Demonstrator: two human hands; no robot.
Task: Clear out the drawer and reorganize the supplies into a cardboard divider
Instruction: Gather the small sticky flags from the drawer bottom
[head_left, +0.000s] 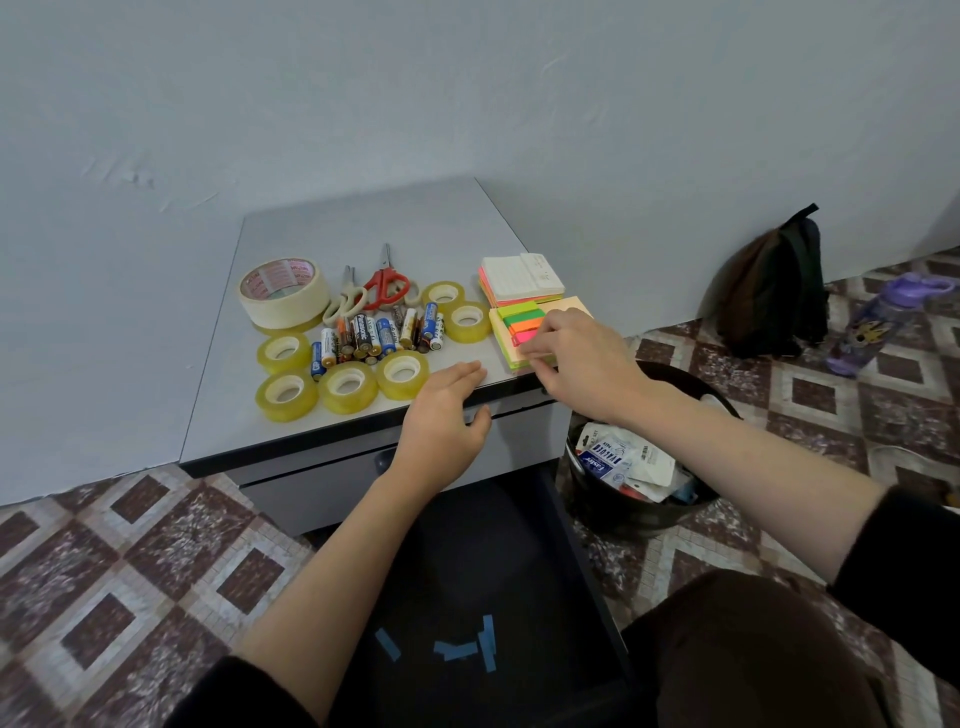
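Grey cabinet top (363, 228) carries the sorted supplies: a wide roll of masking tape (284, 291), two pairs of scissors (384, 286), a heap of batteries (379, 335), and small rolls of clear tape (348, 387) set around the heap. At the right edge sits a stack of sticky notes (522, 280) and, nearer, a pad (498, 343) bearing coloured flags (519, 325).

Right hand (576, 353): fingers curled, tips pinching the pad's front edge. The hand hides the pad's right corner.

Left hand (441, 421): fingers straight and pressed together, laid over the top's front edge, thumb below the lip.

Below, the drawer (467, 561) stands pulled out. Its dark floor shows a few blue strips (460, 649); its near end is cut off by the frame and partly covered by the arms.

Black bin (649, 514) beside the cabinet holds white packets, print mostly illegible.
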